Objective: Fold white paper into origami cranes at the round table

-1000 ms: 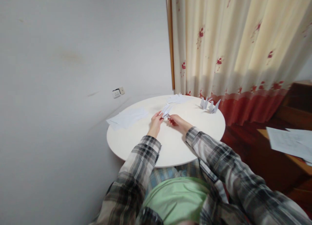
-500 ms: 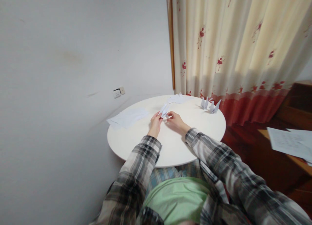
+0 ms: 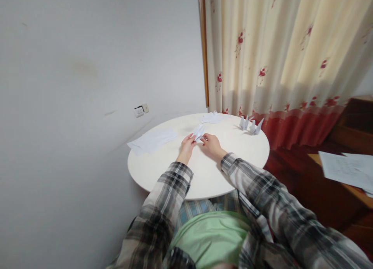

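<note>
Over the middle of the round white table, a folded piece of white paper with pointed ends is held between my two hands. My left hand pinches its lower left side, thumb and fingers closed on it. From the other side, my right hand has its fingertips closed at the paper's right edge; they partly hide that edge. Two folded paper cranes, a left one and a right one, stand upright at the table's far right.
Loose white sheets lie at the table's left edge, by the wall. More paper lies at the far edge, near the flowered curtain. Right of the table, written sheets rest on a wooden surface. A socket is on the wall.
The folded paper has turned slightly between my hands. My right fingers have moved in closer on its right edge, where a thin point stuck out before. The cranes and sheets stay put.
</note>
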`<state>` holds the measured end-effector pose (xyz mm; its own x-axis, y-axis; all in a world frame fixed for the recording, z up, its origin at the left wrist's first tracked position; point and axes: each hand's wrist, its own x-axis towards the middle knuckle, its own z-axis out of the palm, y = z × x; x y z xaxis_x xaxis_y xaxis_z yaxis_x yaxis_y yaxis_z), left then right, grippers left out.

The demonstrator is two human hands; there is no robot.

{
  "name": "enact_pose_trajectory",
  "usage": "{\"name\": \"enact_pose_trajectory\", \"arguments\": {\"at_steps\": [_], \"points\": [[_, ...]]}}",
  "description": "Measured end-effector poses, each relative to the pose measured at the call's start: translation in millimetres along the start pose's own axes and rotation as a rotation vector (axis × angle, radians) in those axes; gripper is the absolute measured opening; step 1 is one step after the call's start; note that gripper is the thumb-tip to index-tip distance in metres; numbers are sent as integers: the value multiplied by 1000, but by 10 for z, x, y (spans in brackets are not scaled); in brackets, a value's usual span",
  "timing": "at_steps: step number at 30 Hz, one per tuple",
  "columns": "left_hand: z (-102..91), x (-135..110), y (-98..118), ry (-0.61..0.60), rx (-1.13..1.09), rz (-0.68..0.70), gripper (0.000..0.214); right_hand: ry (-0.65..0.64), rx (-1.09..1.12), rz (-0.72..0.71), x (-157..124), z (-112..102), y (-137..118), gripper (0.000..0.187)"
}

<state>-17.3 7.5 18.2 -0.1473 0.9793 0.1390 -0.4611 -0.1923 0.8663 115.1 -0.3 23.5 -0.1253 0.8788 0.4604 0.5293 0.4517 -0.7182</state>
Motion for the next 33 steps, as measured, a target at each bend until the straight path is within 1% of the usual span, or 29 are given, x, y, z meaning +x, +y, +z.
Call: {"name": "enact_pose_trajectory", "arguments": {"at_steps": [3, 5, 7, 11, 17, 21, 26, 29, 33], "points": [[-4, -8, 2, -1, 27, 15, 27, 3, 100, 41, 15, 28, 30, 9], [-7, -18, 9, 5, 41, 20, 28, -24, 218, 70, 37, 58, 57, 9], [-9, -31, 18, 10, 52, 13, 28, -58, 287, 106, 64, 86, 86, 11], [-4, -56, 38, 0, 68, -20, 26, -83, 316, 166, 106, 115, 134, 11], [20, -64, 42, -7, 55, -35, 24, -26, 336, 144, 120, 120, 168, 11], [30, -67, 41, -20, 46, -51, 20, -26, 295, 156, 112, 99, 133, 11], [41, -92, 53, -24, 68, -117, 27, -26, 308, 186, 98, 69, 64, 12], [42, -99, 53, -31, 92, -87, 29, -18, 353, 213, 96, 60, 29, 12], [31, -86, 39, -13, 110, -43, 29, -33, 464, 280, 93, 31, -25, 13]]}}
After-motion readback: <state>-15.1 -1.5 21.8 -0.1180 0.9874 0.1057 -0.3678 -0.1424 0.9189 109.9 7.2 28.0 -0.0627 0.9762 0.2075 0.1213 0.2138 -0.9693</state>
